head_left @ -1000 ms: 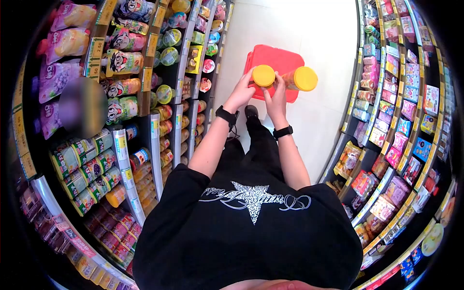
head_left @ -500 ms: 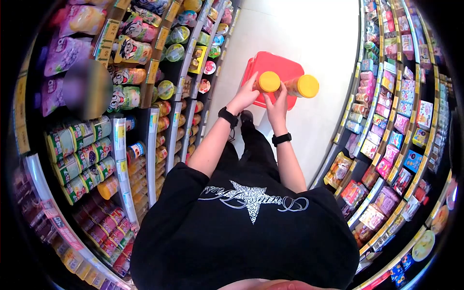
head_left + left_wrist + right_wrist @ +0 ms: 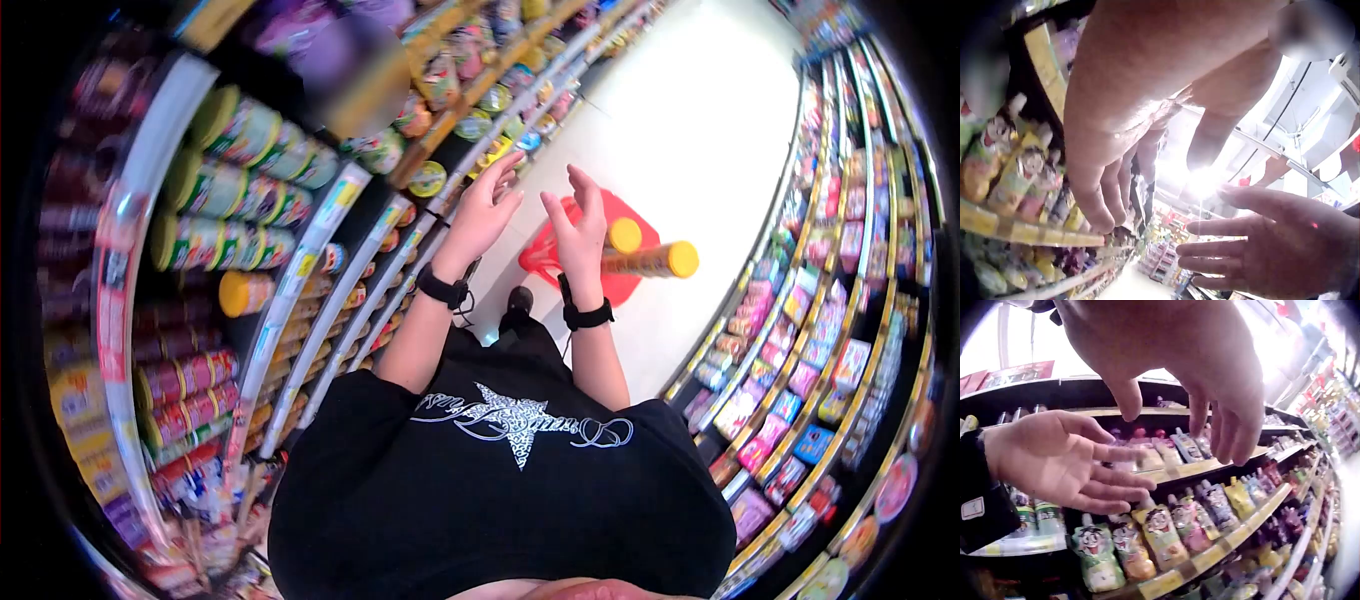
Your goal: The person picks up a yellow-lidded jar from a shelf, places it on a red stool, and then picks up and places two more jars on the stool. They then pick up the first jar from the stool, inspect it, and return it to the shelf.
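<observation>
Side by side in the head view, my left hand (image 3: 483, 215) and right hand (image 3: 580, 238) are raised with nothing in them, palms partly facing and a gap between. Fingers are loosely bent on the left hand and mostly extended on the right. Just beyond the right hand, a jar with a yellow lid (image 3: 625, 235) stands over a red plastic object with rounded corners (image 3: 632, 290), partly hidden by that hand. A second, tall yellow-lidded jar (image 3: 683, 259) is beside it on the right. The right wrist view shows the left hand (image 3: 1066, 464) in front of shelved drink pouches (image 3: 1161, 534).
Shelves line both sides of the aisle. To the left are cans with green labels (image 3: 225, 245), a yellow-lidded jar (image 3: 240, 294) and pouches; packaged snacks (image 3: 770, 430) fill the right shelves. Pale floor (image 3: 700, 120) runs between, with a black shoe (image 3: 519, 300) near the red object.
Both hands have let go of the nearer yellow-lidded jar and moved leftward off it, toward the left shelves. The head view has turned, shifting the jars and red object down and right.
</observation>
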Tool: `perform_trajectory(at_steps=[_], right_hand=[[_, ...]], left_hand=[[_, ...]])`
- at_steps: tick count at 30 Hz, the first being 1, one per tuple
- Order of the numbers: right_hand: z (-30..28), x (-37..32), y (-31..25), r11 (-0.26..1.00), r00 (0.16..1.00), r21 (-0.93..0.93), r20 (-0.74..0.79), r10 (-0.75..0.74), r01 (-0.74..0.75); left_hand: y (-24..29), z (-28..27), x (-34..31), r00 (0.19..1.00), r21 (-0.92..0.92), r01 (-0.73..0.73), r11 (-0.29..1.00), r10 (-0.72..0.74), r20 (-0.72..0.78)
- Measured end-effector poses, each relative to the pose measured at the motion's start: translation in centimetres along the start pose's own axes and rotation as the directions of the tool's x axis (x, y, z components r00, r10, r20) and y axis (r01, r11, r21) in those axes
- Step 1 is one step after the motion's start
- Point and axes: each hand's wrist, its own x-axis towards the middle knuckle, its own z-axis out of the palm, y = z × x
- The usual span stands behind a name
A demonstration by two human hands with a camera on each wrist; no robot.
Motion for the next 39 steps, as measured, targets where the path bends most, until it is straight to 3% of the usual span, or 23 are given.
perform_trajectory(at_steps=[3,5,8,17,21,25,31,35,39], right_hand=[[3.4,-0.5,-3.8,0.994,0.976,0.109,0.216,-0.024,0.001],[6.4,-1.3,-5.8,0.980,0.959,0.193,0.262,-0.105,0.055],[10.1,-2.6,-8.5,0.966,0.898,0.227,0.388,-0.209,0.127],[19.5,-8.4,-14.6,0.890,0.670,0.393,0.599,-0.439,0.231],[22.0,-10.5,-16.4,0.898,0.584,0.380,0.685,-0.435,0.223],[24.1,-12.1,-17.4,0.908,0.546,0.344,0.726,-0.418,0.238],[26.4,-13.5,-17.0,0.889,0.518,0.311,0.727,-0.450,0.337],[27.2,-14.0,-17.0,0.904,0.503,0.195,0.776,-0.379,0.380],[28.0,-14.2,-16.4,0.904,0.538,0.190,0.750,-0.386,0.384]], left_hand=[[4.9,-4.3,-3.2,0.982,0.127,-0.106,0.986,0.124,-0.141],[8.5,-6.9,-6.5,0.958,0.216,-0.087,0.972,0.141,-0.248],[10.5,-11.0,-10.9,0.837,0.560,-0.132,0.818,0.395,-0.380],[10.9,-19.8,-20.7,0.570,0.609,-0.024,0.793,0.511,-0.643],[10.3,-22.2,-23.2,0.484,0.581,0.015,0.814,0.502,-0.716],[8.2,-24.8,-24.8,0.482,0.582,0.115,0.805,0.467,-0.741],[4.8,-27.4,-25.1,0.561,0.576,0.236,0.783,0.374,-0.738],[3.6,-27.9,-24.7,0.631,0.513,0.156,0.844,0.315,-0.709],[2.1,-28.4,-24.6,0.642,0.507,0.203,0.838,0.277,-0.715]])
